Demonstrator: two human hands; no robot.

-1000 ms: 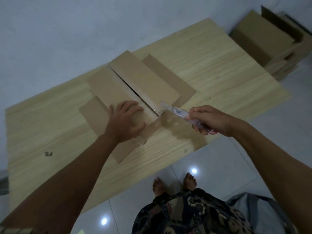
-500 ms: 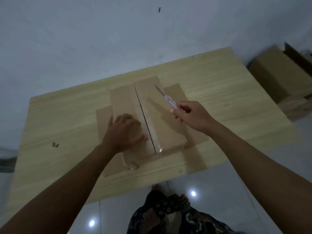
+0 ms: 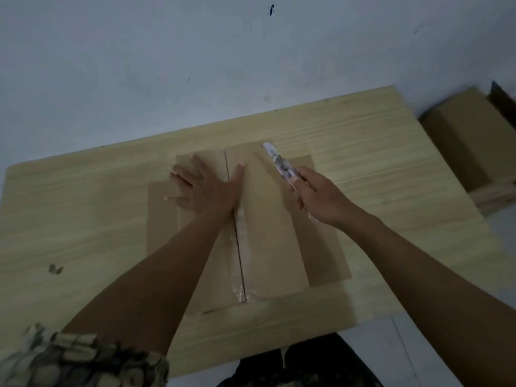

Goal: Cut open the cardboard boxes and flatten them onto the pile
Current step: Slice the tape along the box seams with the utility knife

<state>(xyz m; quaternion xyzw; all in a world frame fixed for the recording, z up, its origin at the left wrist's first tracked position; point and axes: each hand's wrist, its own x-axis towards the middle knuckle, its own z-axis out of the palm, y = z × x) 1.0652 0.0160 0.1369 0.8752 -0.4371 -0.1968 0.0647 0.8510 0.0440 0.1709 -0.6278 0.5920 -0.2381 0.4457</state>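
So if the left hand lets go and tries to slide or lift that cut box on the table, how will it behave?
The cardboard box lies flat, so it probably won't roll or tip. Its two top flaps are split along the middle seam under the flat left hand, so they would likely flop open when lifted. On the smooth wooden table it should slide easily.

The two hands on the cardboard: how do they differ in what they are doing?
The left hand lies flat with fingers spread, pressing on the cardboard box; the right hand is curled round a box cutter. The left hand rests beside the box's taped centre seam; the right hand sits near its right edge, blade pointing away. Both reach over the same box on the wooden table.
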